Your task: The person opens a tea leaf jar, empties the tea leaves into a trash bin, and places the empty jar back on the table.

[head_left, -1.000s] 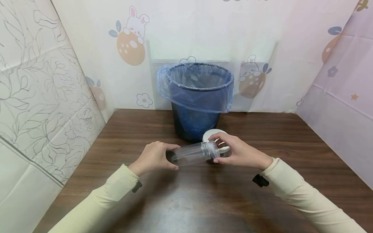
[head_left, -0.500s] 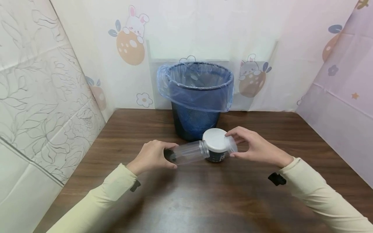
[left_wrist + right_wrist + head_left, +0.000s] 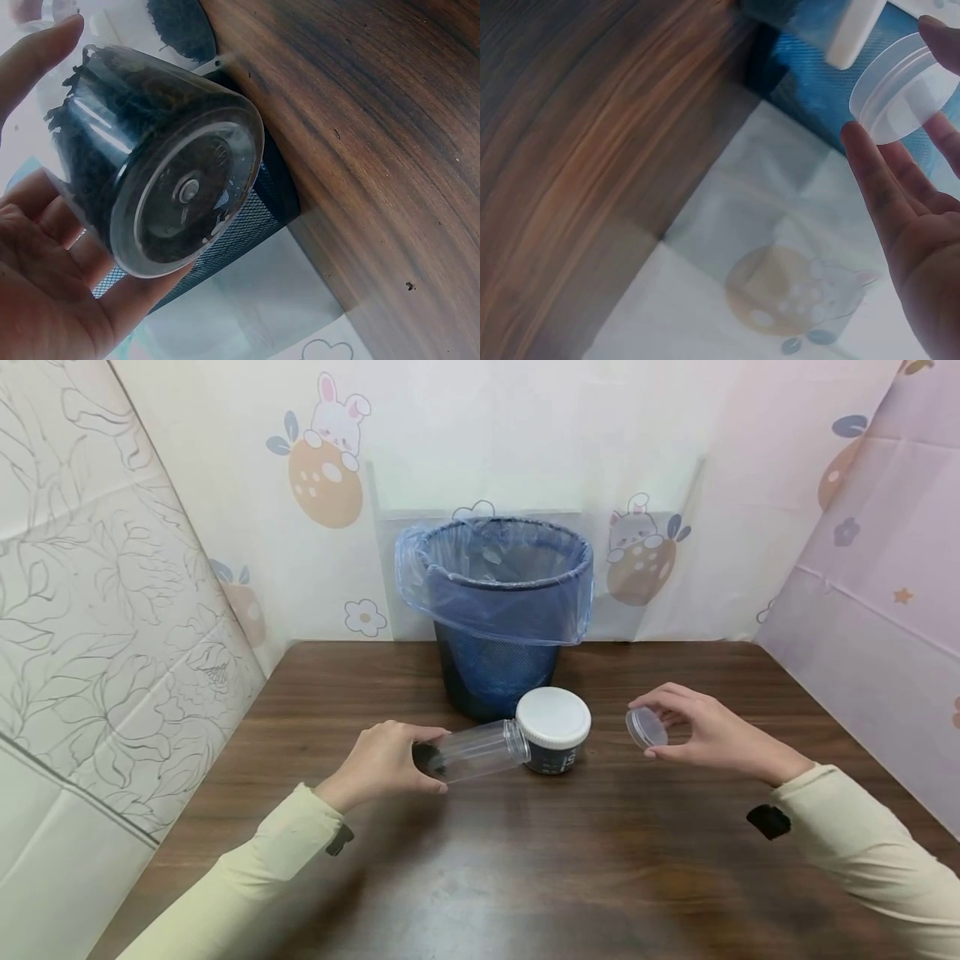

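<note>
A clear plastic jar (image 3: 480,752), tilted nearly on its side, is held by my left hand (image 3: 382,766) around its base. Dark, leaf-like dry bits (image 3: 135,127) fill the bottom end, and its uncovered mouth points right. My right hand (image 3: 712,731) pinches a translucent round lid (image 3: 647,727) by its edge, well apart from the jar. Between the two hands, a dark tub with a white lid (image 3: 553,718) stands on the table, close behind the jar's mouth. In the right wrist view, thumb and fingertips grip the rim of the lid (image 3: 900,90).
A mesh wastebasket (image 3: 495,668) lined with a blue plastic bag (image 3: 510,610) stands behind the tub. The brown wooden table (image 3: 480,877) meets patterned cloth walls at the back and sides. A few dark specks (image 3: 409,286) lie on the wood.
My right hand has drawn the lid off the jar's mouth and carried it to the right. The white-lidded tub is now uncovered to view. The left hand has barely shifted.
</note>
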`<state>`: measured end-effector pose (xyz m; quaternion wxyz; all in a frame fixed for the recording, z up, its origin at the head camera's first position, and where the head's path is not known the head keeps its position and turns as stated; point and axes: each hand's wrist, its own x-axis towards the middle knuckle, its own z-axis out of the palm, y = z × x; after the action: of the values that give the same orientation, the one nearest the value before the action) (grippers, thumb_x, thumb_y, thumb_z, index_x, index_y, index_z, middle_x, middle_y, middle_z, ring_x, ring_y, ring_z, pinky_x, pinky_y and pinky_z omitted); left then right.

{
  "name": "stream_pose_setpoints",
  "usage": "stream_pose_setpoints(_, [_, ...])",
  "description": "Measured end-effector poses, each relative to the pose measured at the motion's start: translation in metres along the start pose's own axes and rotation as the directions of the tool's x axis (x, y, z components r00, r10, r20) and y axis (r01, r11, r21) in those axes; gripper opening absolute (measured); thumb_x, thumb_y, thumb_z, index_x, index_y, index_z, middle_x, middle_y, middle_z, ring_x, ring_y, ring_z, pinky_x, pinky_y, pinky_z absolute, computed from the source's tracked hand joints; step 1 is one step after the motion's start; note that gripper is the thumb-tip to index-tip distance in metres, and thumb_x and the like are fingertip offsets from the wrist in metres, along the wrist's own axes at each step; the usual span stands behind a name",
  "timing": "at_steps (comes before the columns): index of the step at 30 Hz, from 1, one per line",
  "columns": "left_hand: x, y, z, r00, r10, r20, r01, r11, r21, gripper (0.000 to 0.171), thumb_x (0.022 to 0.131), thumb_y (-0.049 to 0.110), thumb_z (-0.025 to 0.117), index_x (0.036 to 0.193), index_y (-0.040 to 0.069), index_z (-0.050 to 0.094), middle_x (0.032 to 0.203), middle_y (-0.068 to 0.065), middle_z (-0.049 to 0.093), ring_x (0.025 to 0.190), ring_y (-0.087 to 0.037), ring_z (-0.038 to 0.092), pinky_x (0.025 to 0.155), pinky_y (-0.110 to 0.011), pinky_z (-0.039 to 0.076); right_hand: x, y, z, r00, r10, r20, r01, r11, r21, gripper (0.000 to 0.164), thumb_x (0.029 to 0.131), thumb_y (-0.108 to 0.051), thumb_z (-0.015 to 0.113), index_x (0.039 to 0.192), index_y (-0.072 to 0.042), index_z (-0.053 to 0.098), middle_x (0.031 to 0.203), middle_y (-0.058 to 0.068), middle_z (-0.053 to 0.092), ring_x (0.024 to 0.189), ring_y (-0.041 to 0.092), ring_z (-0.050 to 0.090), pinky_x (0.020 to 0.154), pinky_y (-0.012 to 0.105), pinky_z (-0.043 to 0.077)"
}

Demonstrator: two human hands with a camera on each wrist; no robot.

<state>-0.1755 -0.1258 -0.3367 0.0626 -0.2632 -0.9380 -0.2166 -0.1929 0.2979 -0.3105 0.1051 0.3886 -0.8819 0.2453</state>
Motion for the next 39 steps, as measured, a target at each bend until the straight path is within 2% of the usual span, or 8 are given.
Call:
stream_pose_setpoints(5, [-0.001,0.000,-0.001,1.000,-0.004,-0.003,0.004,1.000,0.002,0.065,0.059,0.042,0.088,0.118,0.023,0.069,0.094,0.014,0.069,0.085,-0.012,0.063,0.072,-0.039,0.048,-0.007,0.012,-0.002,0.999,0.026,0.019,-0.026,0.999,-0.021,0.057,0.065,-0.004,0.086,0.117,-0.006,0.062,0.105,0.002,0.057,0.084,0.011,0.058,0.068,0.027,0.054])
stream_pose_setpoints(10, [-0.002,0.001,-0.003,1.000,-0.007,-0.007,0.007,1.000,-0.005,0.065,0.059,0.040,0.088,0.118,0.022,0.069,0.096,0.013,0.069,0.088,-0.013,0.063,0.073,-0.041,0.049,-0.011,0.022,-0.003,0.995,0.089,0.051,-0.089,0.996,-0.014,0.052,0.070,-0.011,0.085,0.117,-0.006,0.062,0.102,0.004,0.057,0.083,0.014,0.060,0.067,0.029,0.054])
stream_pose_setpoints(15, [-0.003,0.001,-0.004,1.000,0.003,-0.007,-0.003,1.000,-0.009,0.064,0.060,0.040,0.088,0.118,0.021,0.069,0.096,0.013,0.069,0.088,-0.012,0.063,0.073,-0.040,0.049,-0.018,0.032,-0.004,0.979,0.172,0.111,-0.174,0.985,0.009,0.050,0.076,-0.014,0.081,0.119,-0.001,0.060,0.099,0.007,0.057,0.083,0.019,0.063,0.067,0.031,0.055])
stream_pose_setpoints(22, [-0.005,0.001,-0.003,1.000,0.007,0.002,-0.007,1.000,-0.013,0.062,0.060,0.039,0.088,0.117,0.022,0.069,0.094,0.013,0.068,0.079,-0.008,0.058,0.068,-0.035,0.047,-0.029,0.041,0.000,0.967,0.194,0.167,-0.200,0.980,0.015,0.049,0.078,-0.015,0.079,0.120,0.003,0.058,0.100,0.010,0.056,0.085,0.023,0.062,0.067,0.032,0.054])
stream_pose_setpoints(28, [-0.003,0.002,-0.004,1.000,0.012,-0.002,-0.012,1.000,-0.010,0.062,0.060,0.040,0.088,0.116,0.022,0.069,0.094,0.013,0.069,0.080,-0.008,0.060,0.069,-0.035,0.047,-0.031,0.047,0.005,0.939,0.251,0.235,-0.263,0.965,0.019,0.052,0.080,-0.019,0.077,0.121,0.004,0.057,0.105,0.017,0.055,0.085,0.026,0.062,0.067,0.036,0.054])
stream_pose_setpoints(35, [-0.005,0.002,-0.004,1.000,-0.004,0.000,0.004,1.000,-0.008,0.063,0.059,0.041,0.087,0.117,0.023,0.069,0.094,0.013,0.068,0.078,-0.007,0.058,0.070,-0.036,0.047,-0.024,0.053,0.012,0.930,0.245,0.272,-0.234,0.969,-0.073,0.049,0.077,-0.018,0.080,0.118,0.002,0.059,0.102,0.015,0.055,0.084,0.025,0.059,0.066,0.035,0.051])
stream_pose_setpoints(39, [-0.006,0.002,-0.004,1.000,0.003,-0.005,-0.003,1.000,-0.015,0.063,0.060,0.041,0.087,0.117,0.022,0.069,0.094,0.013,0.068,0.077,-0.007,0.057,0.069,-0.036,0.046,-0.020,0.056,0.016,0.919,0.255,0.300,-0.241,0.967,-0.086,0.051,0.075,-0.018,0.081,0.117,0.002,0.060,0.100,0.013,0.055,0.084,0.024,0.058,0.066,0.034,0.050])
